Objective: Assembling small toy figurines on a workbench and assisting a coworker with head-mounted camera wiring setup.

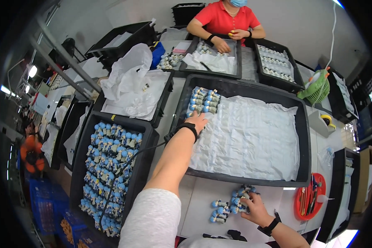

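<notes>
Two bare hands work among small blue-capped figurines. The left hand (197,122) reaches into the large black tray (304,140), its fingers slightly apart and their tips at the near end of the tray figurines (211,99), which stand in short rows in the far left corner beside a crinkled white sheet (252,136); whether those fingers pinch one, I cannot tell. The right hand (257,210) is low over the white table (194,206), thumb and fingers curled partway, with a gap between them, around the edge of a cluster of figurines (237,202); the hand hides part of the cluster, so I cannot tell how firmly it grips. Just left of it lie a few loose figurines (219,211). A second black tray (146,157), crowded with similar figurines, stands beside the left forearm.
</notes>
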`<action>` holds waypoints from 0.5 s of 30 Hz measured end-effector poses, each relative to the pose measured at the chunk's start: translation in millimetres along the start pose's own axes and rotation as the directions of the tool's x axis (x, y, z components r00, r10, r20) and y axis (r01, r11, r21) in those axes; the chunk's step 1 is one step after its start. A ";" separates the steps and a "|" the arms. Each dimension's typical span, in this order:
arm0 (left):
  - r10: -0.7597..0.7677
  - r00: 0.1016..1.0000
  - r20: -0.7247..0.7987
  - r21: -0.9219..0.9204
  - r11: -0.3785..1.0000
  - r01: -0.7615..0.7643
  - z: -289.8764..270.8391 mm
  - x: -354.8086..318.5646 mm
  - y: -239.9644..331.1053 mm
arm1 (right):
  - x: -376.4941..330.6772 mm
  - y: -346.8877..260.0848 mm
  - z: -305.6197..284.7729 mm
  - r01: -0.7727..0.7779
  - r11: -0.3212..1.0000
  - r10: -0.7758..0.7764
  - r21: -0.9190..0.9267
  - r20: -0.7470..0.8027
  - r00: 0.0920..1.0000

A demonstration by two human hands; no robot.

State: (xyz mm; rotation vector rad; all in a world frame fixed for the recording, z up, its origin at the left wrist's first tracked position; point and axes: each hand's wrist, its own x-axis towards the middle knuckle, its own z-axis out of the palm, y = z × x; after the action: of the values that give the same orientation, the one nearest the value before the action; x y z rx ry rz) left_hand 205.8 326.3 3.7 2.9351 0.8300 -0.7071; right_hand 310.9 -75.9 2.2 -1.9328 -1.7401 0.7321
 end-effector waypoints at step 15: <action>0.133 0.802 -0.583 -0.388 0.822 -0.418 -95.6 -111.0 19.7 | -18.0 -37.6 -78.6 0.036 0.996 -0.005 0.078 -0.368 0.930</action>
State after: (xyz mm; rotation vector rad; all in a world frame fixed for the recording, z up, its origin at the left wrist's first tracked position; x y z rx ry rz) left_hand 171.8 266.9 134.7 2.6657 0.4472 0.3394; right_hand 331.5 -87.4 88.0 -1.8503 -1.4728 0.3935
